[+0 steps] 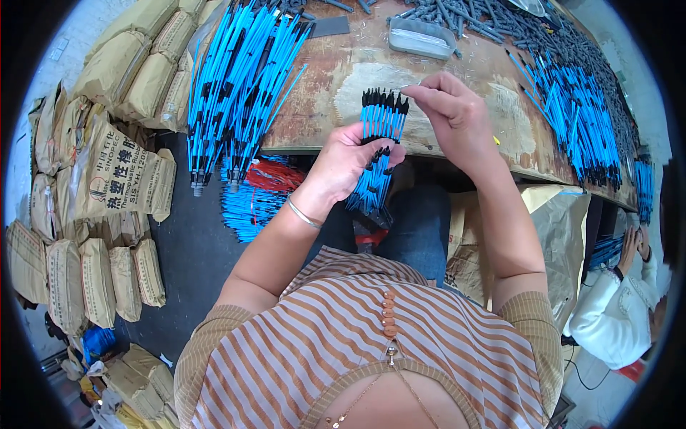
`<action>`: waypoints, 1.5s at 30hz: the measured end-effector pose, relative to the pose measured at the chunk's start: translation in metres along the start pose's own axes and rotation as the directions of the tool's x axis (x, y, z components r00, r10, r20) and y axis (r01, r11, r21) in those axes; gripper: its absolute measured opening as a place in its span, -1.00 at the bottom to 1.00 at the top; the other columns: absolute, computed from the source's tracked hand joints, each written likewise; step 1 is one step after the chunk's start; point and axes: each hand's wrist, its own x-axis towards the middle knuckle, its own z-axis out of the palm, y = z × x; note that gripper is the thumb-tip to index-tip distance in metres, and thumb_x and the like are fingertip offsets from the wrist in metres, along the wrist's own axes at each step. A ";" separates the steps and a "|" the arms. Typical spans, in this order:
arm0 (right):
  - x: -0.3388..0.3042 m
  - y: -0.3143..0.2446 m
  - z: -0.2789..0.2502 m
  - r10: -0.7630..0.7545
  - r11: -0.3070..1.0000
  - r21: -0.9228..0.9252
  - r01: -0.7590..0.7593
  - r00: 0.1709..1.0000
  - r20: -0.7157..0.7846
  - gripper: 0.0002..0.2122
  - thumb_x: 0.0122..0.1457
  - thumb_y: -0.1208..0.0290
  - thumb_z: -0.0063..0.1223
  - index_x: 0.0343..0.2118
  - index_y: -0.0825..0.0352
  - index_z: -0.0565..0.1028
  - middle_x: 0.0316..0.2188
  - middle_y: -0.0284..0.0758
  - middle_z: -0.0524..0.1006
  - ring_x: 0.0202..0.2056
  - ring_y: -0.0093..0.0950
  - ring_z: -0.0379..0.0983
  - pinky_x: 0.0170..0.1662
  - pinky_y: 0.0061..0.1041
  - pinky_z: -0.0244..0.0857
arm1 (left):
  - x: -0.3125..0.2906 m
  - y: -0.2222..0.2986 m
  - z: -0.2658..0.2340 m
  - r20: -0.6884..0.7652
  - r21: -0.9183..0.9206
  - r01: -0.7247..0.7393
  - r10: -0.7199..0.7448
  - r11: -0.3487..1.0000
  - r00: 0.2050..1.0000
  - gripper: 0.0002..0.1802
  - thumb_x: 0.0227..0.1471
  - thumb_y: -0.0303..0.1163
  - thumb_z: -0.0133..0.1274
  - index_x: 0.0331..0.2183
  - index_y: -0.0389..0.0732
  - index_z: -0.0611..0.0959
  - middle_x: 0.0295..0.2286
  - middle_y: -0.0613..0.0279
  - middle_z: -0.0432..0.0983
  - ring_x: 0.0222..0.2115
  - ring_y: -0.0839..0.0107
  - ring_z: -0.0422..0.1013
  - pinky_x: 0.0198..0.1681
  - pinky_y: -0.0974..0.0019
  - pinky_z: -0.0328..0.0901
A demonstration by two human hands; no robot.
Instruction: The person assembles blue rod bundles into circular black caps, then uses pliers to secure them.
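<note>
My left hand (349,159) is closed round a bundle of thin blue rods (375,127) with black tips and black bands. The bundle stands fanned out, tips upward, just over the table's near edge. Beside its upper right corner, my right hand (456,114) is pinched, thumb and forefinger together at the black tips. Whatever sits in that pinch is too small to make out. Past the bundle, a clear plastic box (421,39) holds thin, pale, needle-like pieces.
Large heaps of blue rods lie at the table's left (246,79) and right (579,118). Grey plastic plugs (464,16) cover the far side. More rods (250,207) and a red bundle (271,175) sit below. Brown sacks (118,171) line the left; a co-worker (614,314) works at right.
</note>
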 end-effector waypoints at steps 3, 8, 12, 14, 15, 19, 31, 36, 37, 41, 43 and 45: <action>-0.005 -0.003 0.005 0.129 0.978 0.163 -0.128 0.992 0.000 -0.83 0.01 0.60 0.01 -0.30 0.32 0.54 -0.50 -0.34 0.44 -0.43 -0.48 0.37 -0.36 -0.59 0.23 | -0.002 0.002 0.002 -0.008 -0.009 0.001 -0.001 1.000 1.000 -0.85 0.01 -0.53 -0.01 -0.29 -0.27 0.56 -0.46 0.13 0.53 -0.44 0.39 0.48 -0.35 0.37 0.38; -0.006 -0.003 0.005 0.220 0.943 0.252 -0.218 0.975 0.020 -0.85 0.04 0.58 0.01 -0.30 0.32 0.53 -0.49 -0.36 0.45 -0.42 -0.51 0.37 -0.33 -0.62 0.22 | -0.002 -0.002 0.000 0.003 -0.023 -0.064 0.064 0.998 0.998 -0.85 0.00 -0.54 0.00 -0.31 -0.28 0.57 -0.44 0.08 0.54 -0.41 0.31 0.51 -0.29 0.26 0.43; -0.002 -0.004 -0.001 0.115 0.990 0.086 -0.115 0.993 0.001 -0.85 0.02 0.59 0.02 -0.31 0.33 0.54 -0.50 -0.34 0.44 -0.43 -0.49 0.37 -0.35 -0.60 0.22 | -0.002 -0.003 -0.002 0.011 -0.015 -0.090 0.091 0.996 0.996 -0.85 0.00 -0.55 -0.02 -0.31 -0.28 0.57 -0.45 0.08 0.54 -0.41 0.30 0.50 -0.29 0.26 0.43; 0.000 -0.007 -0.005 0.071 0.997 0.012 -0.071 0.997 -0.005 -0.84 0.00 0.61 0.02 -0.32 0.33 0.54 -0.50 -0.33 0.44 -0.43 -0.46 0.38 -0.35 -0.58 0.23 | -0.003 -0.001 0.000 0.003 -0.012 -0.089 0.089 0.996 0.996 -0.86 0.01 -0.56 -0.02 -0.32 -0.29 0.56 -0.46 0.10 0.53 -0.43 0.34 0.49 -0.32 0.31 0.40; 0.002 -0.008 -0.007 0.028 0.998 -0.062 -0.029 1.000 -0.007 -0.83 -0.02 0.63 0.02 -0.33 0.33 0.54 -0.50 -0.31 0.44 -0.43 -0.43 0.39 -0.36 -0.56 0.25 | -0.005 0.000 0.002 -0.005 -0.008 -0.086 0.086 0.996 0.996 -0.87 0.01 -0.56 -0.03 -0.32 -0.30 0.56 -0.47 0.12 0.53 -0.46 0.38 0.47 -0.35 0.37 0.38; 0.003 -0.024 -0.010 -0.049 0.966 -0.255 0.040 0.998 -0.030 -0.79 -0.10 0.67 0.01 -0.35 0.32 0.55 -0.50 -0.27 0.44 -0.42 -0.35 0.40 -0.37 -0.49 0.28 | -0.008 -0.001 0.004 -0.028 -0.027 -0.084 0.083 0.996 0.996 -0.87 0.02 -0.57 -0.03 -0.33 -0.31 0.55 -0.49 0.15 0.52 -0.49 0.43 0.45 -0.40 0.43 0.34; 0.002 -0.036 -0.007 -0.081 0.941 -0.334 0.059 0.995 -0.053 -0.76 -0.15 0.70 0.01 -0.37 0.30 0.56 -0.51 -0.25 0.44 -0.43 -0.31 0.42 -0.37 -0.44 0.30 | -0.014 0.000 0.001 -0.014 -0.007 -0.093 0.093 0.996 0.996 -0.86 0.03 -0.56 -0.04 -0.30 -0.28 0.55 -0.48 0.18 0.52 -0.49 0.47 0.43 -0.47 0.46 0.33; 0.002 -0.031 -0.002 -0.060 0.977 -0.206 0.050 0.997 -0.041 -0.79 -0.10 0.66 0.04 -0.34 0.30 0.55 -0.52 -0.27 0.44 -0.45 -0.36 0.41 -0.39 -0.50 0.29 | -0.017 0.004 0.002 -0.043 0.023 -0.040 0.041 0.999 0.998 -0.84 0.03 -0.57 -0.05 -0.29 -0.27 0.55 -0.48 0.18 0.52 -0.48 0.48 0.42 -0.48 0.45 0.33; 0.001 -0.031 -0.002 -0.060 0.977 -0.206 0.050 0.997 -0.041 -0.79 -0.10 0.66 0.04 -0.34 0.30 0.55 -0.52 -0.27 0.44 -0.45 -0.36 0.41 -0.39 -0.50 0.29 | -0.017 0.004 0.002 -0.043 0.023 -0.040 0.041 0.999 0.998 -0.84 0.03 -0.57 -0.05 -0.29 -0.27 0.55 -0.48 0.18 0.52 -0.48 0.48 0.42 -0.48 0.45 0.33; -0.001 -0.030 -0.001 0.033 0.998 -0.051 -0.035 0.999 -0.040 -0.78 -0.07 0.64 0.06 -0.31 0.29 0.54 -0.53 -0.28 0.44 -0.47 -0.38 0.41 -0.41 -0.53 0.27 | -0.017 0.005 0.002 -0.036 0.031 -0.027 0.028 0.999 0.999 -0.84 0.03 -0.56 -0.05 -0.28 -0.27 0.55 -0.47 0.18 0.52 -0.48 0.48 0.43 -0.48 0.43 0.34; -0.001 -0.031 0.000 0.028 0.999 -0.038 -0.029 0.999 -0.034 -0.77 -0.08 0.65 0.05 -0.31 0.29 0.54 -0.52 -0.28 0.44 -0.47 -0.38 0.41 -0.42 -0.52 0.28 | -0.016 0.005 0.000 -0.023 0.022 -0.016 0.016 1.000 1.000 -0.83 0.03 -0.56 -0.05 -0.27 -0.27 0.55 -0.47 0.17 0.53 -0.47 0.46 0.44 -0.46 0.42 0.35; -0.001 -0.031 -0.001 0.026 0.999 -0.032 -0.027 0.999 -0.030 -0.77 -0.08 0.66 0.04 -0.31 0.30 0.54 -0.52 -0.28 0.44 -0.47 -0.37 0.41 -0.43 -0.51 0.28 | -0.016 0.006 -0.001 -0.016 0.017 -0.009 0.009 1.000 1.000 -0.83 0.03 -0.56 -0.05 -0.27 -0.27 0.55 -0.46 0.16 0.53 -0.46 0.46 0.45 -0.46 0.41 0.36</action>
